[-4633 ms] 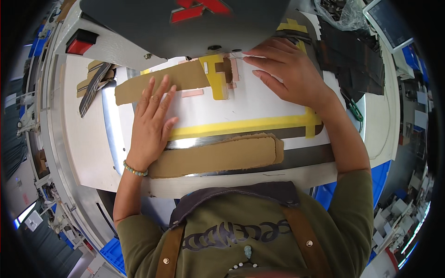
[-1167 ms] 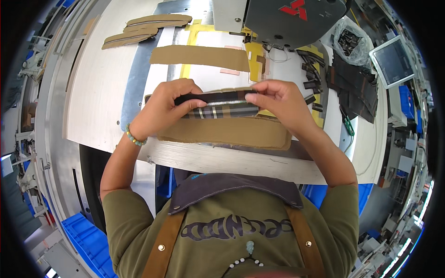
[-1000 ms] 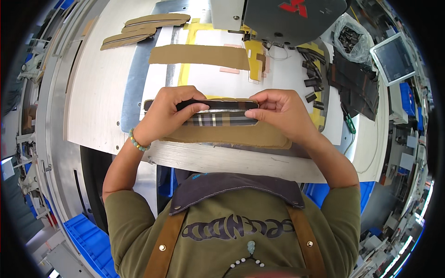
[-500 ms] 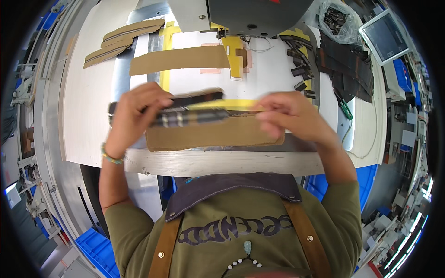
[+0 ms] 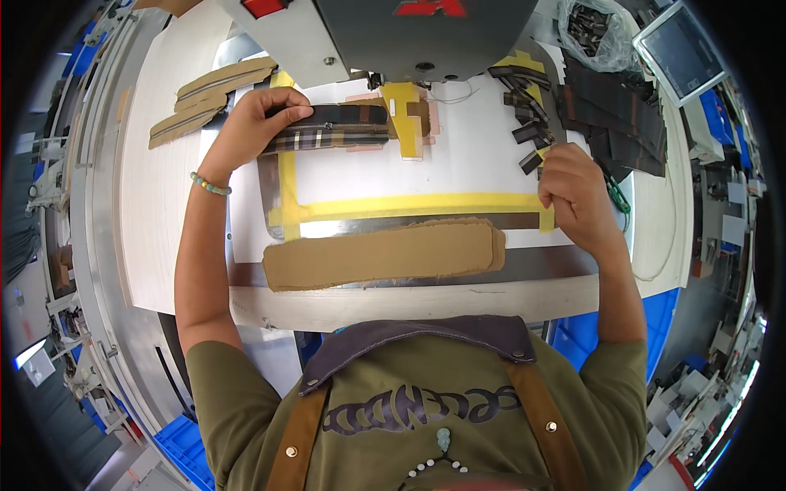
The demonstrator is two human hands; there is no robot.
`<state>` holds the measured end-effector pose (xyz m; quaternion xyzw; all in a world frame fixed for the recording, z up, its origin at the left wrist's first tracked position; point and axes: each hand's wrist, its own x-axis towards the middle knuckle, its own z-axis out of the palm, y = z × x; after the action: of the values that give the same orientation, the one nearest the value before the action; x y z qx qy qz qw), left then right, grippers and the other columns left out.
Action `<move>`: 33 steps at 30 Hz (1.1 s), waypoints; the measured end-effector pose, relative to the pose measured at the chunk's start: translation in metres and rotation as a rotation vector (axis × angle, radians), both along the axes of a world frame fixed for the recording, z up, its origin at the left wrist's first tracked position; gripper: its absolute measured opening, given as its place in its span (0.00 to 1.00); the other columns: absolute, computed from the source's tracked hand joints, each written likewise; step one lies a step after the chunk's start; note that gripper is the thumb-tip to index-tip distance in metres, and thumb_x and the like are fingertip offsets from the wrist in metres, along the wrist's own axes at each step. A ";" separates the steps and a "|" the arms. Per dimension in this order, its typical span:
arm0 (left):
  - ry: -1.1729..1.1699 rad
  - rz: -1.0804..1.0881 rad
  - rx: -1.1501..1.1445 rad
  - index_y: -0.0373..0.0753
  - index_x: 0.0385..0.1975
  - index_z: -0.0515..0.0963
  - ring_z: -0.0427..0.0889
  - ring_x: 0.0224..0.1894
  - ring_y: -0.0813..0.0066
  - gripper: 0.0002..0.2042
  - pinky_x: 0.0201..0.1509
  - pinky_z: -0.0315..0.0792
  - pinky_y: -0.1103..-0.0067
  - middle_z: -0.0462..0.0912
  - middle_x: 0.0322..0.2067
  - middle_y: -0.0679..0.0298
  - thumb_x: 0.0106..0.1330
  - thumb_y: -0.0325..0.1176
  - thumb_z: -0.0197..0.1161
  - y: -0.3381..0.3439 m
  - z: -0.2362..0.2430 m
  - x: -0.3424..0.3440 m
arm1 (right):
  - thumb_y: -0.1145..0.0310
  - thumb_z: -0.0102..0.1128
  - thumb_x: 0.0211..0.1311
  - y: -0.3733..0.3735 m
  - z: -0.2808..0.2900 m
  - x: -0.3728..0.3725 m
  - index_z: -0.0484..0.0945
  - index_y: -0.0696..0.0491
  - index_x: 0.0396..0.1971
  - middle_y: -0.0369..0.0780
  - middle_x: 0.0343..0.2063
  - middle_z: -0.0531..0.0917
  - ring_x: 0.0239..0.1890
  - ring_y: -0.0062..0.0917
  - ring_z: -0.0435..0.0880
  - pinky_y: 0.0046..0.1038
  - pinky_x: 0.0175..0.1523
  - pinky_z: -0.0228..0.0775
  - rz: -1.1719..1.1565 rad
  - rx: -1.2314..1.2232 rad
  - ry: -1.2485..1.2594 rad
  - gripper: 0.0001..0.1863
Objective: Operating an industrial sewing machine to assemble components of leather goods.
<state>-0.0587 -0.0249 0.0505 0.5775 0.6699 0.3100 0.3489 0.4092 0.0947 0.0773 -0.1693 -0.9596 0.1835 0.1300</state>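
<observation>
My left hand (image 5: 255,131) pinches the left end of a dark plaid fabric strip with a zipper (image 5: 348,127) along its middle. That strip lies on the white work plate (image 5: 409,180), its right end against a yellow stepped guide (image 5: 403,114) below the machine head. Over at the right, the fingers of my right hand (image 5: 571,192) are curled closed next to a row of small dark folded tabs (image 5: 528,131). Whatever is between them, if anything, is hidden. Tan fabric strips (image 5: 381,255) are stacked near the front table edge.
A grey machine head (image 5: 426,37) overhangs the plate. Tan strips with zippers (image 5: 201,98) rest at the far left. Dark fabric pieces (image 5: 614,119), a green-handled tool (image 5: 617,195), a clear bag of small dark pieces (image 5: 598,31) and a screen (image 5: 679,57) stand at the right.
The plaid zipper strip has gone from above the near tan strips to the plate by the yellow guide, over where a tan strip lay. My right hand has moved right, toward the tabs.
</observation>
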 end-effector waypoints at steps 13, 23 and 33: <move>0.222 0.070 0.173 0.32 0.44 0.88 0.81 0.35 0.84 0.08 0.46 0.77 0.81 0.90 0.34 0.66 0.73 0.30 0.72 0.022 -0.030 0.051 | 0.65 0.70 0.67 0.032 -0.049 -0.101 0.88 0.54 0.48 0.40 0.55 0.86 0.65 0.38 0.80 0.43 0.70 0.70 0.177 0.190 0.158 0.14; 0.284 0.108 0.288 0.31 0.43 0.88 0.86 0.35 0.77 0.09 0.45 0.79 0.78 0.92 0.36 0.57 0.70 0.29 0.75 0.021 -0.037 0.060 | 0.63 0.71 0.66 0.033 -0.049 -0.093 0.86 0.49 0.58 0.40 0.67 0.79 0.73 0.37 0.73 0.45 0.75 0.66 0.251 0.051 0.102 0.20; 0.455 0.098 0.248 0.32 0.43 0.87 0.88 0.36 0.60 0.10 0.44 0.79 0.73 0.90 0.36 0.54 0.66 0.28 0.77 0.011 -0.031 0.061 | 0.57 0.67 0.72 0.032 -0.068 -0.096 0.85 0.47 0.60 0.41 0.73 0.74 0.78 0.39 0.66 0.50 0.82 0.57 0.249 0.102 0.101 0.20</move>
<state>0.0022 -0.0134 0.0195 0.6376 0.7152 0.2681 0.1004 0.3135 0.1270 0.0090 -0.0325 -0.9735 0.1575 0.1627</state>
